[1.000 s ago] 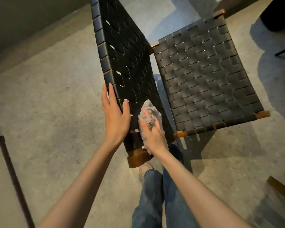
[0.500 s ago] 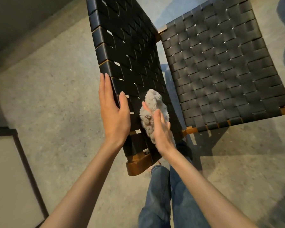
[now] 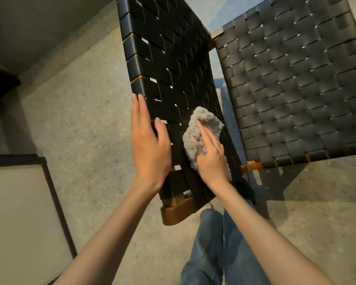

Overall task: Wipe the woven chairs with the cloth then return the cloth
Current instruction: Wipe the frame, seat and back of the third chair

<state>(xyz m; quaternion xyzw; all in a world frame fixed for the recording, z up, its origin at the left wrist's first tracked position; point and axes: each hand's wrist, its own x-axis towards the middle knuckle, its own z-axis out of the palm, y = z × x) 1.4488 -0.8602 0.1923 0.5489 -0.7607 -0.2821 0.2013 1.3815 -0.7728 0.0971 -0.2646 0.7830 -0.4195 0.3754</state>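
Observation:
A chair with black woven straps and a brown wooden frame fills the middle and right. Its woven backrest (image 3: 169,64) rises toward me and its woven seat (image 3: 296,89) lies to the right. My left hand (image 3: 150,142) lies flat with straight fingers against the backrest's left edge, thumb on the straps. My right hand (image 3: 211,159) presses a fluffy grey cloth (image 3: 203,124) onto the lower part of the backrest with straight fingers. The cloth bunches above and left of that hand.
A grey speckled floor (image 3: 80,124) surrounds the chair. A pale panel with a dark frame (image 3: 49,194) stands at the left. My legs in blue jeans (image 3: 212,243) are below the chair's wooden corner (image 3: 177,212). A dark shelf edge (image 3: 0,83) is far left.
My right hand has slid the cloth a little up the backrest. The left hand keeps its place on the backrest's edge. The view has shifted closer and to the left.

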